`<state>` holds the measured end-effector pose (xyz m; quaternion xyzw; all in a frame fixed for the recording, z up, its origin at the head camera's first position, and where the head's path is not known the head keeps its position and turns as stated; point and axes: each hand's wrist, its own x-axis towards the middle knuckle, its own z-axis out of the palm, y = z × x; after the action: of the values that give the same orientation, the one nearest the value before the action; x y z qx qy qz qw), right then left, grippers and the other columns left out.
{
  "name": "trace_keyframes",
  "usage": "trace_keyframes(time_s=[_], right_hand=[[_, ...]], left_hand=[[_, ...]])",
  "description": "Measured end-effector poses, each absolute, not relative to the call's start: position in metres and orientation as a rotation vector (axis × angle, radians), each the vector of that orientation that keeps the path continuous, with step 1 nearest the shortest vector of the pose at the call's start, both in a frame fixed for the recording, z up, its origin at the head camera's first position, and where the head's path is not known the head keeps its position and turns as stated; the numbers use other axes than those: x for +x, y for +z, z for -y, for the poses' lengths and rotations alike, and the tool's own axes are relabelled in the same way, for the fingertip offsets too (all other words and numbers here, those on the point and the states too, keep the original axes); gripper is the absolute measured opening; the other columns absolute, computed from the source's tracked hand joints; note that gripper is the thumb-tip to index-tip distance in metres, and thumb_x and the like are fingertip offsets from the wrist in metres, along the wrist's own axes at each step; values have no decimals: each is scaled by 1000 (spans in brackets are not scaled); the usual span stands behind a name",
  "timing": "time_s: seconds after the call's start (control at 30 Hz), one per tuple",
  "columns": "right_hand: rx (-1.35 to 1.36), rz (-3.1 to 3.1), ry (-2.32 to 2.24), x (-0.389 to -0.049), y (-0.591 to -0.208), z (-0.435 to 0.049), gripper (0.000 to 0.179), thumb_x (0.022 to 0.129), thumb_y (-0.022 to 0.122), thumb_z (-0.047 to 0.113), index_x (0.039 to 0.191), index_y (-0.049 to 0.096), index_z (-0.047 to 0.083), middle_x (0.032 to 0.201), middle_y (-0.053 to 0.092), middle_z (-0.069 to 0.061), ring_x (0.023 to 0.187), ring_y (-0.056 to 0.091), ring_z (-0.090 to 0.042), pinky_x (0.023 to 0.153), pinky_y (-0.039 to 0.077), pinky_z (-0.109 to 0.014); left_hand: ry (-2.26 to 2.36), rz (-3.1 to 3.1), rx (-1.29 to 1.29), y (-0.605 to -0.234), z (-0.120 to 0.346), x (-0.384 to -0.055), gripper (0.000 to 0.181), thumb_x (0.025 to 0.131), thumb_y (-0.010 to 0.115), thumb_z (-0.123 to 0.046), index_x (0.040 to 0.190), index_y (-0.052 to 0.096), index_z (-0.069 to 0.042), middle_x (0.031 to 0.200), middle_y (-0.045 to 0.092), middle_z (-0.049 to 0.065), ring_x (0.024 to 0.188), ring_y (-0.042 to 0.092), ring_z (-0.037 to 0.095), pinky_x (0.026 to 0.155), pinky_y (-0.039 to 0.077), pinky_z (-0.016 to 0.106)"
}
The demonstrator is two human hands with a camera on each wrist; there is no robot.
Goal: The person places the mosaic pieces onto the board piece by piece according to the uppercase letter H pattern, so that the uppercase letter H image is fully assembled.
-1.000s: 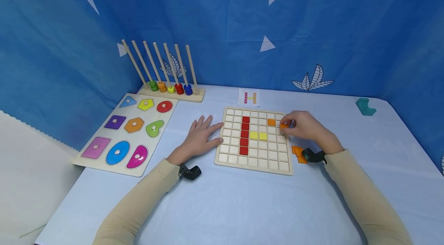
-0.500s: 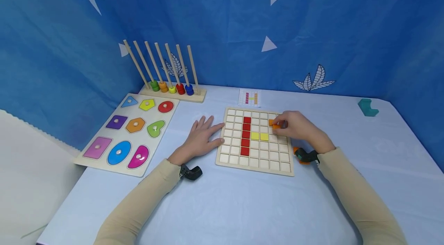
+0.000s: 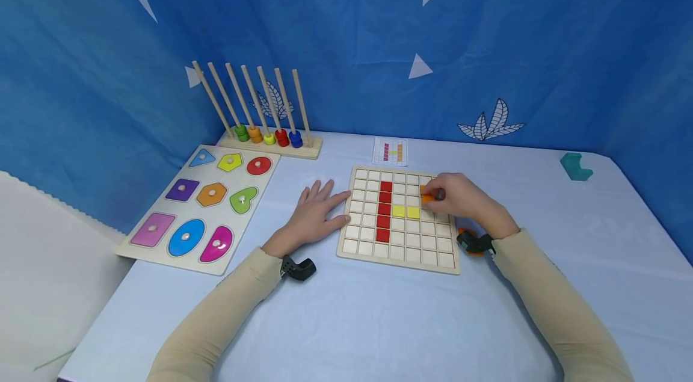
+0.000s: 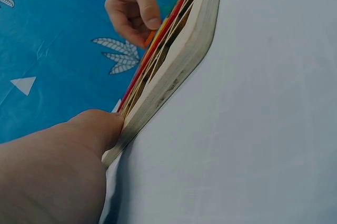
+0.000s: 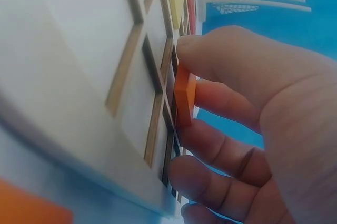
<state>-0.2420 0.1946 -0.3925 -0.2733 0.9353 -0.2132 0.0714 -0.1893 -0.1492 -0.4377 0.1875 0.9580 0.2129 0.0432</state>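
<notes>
My left hand point(image 3: 311, 213) lies with its fingers spread at the left edge of a wooden grid board point(image 3: 397, 240); in the left wrist view its thumb point(image 4: 108, 124) touches the board's side. Red square tiles point(image 3: 384, 209) form a column on the board, and two yellow tiles point(image 3: 413, 213) sit to their right. Over the grid's right side, my right hand point(image 3: 462, 195) pinches an orange square tile point(image 5: 184, 95) between thumb and fingers, close against the grid. Another orange tile point(image 3: 423, 188) is partly hidden behind the fingertips.
Loose orange tiles point(image 3: 476, 254) lie right of the board, mostly under the right wrist camera. A pattern card point(image 3: 390, 151) lies behind the board. At the left are a shape puzzle point(image 3: 233, 168) and a peg stand point(image 3: 305, 152). A teal piece point(image 3: 575, 167) lies far right.
My right hand has moved left with the orange tile, from the grid's right edge to just below the placed orange tile, and lowered slightly. The left hand has stayed put.
</notes>
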Motion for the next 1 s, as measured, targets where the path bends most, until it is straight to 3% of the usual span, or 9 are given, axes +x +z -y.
trace_keyframes(time_s=[0.4,1.0], right_hand=[[-790,-2792,-630,-243,-396,-195,30,85,80,18,112,78,4,104,74,-8,82,57,-17,70,50,-29],[-812,-2803,-653,-243,-395,-201,22,85,81,15,105,78,5,92,71,-6,77,54,-16,69,48,-30]], left_hand=[[647,-2923,562,-437,149,-189,64,99,56,-50,156,44,-25,169,23,21,158,9,48,124,8,68],[641,-2919,566,-438,150,-190,64,99,56,-49,157,43,-25,169,22,21,157,9,49,124,8,69]])
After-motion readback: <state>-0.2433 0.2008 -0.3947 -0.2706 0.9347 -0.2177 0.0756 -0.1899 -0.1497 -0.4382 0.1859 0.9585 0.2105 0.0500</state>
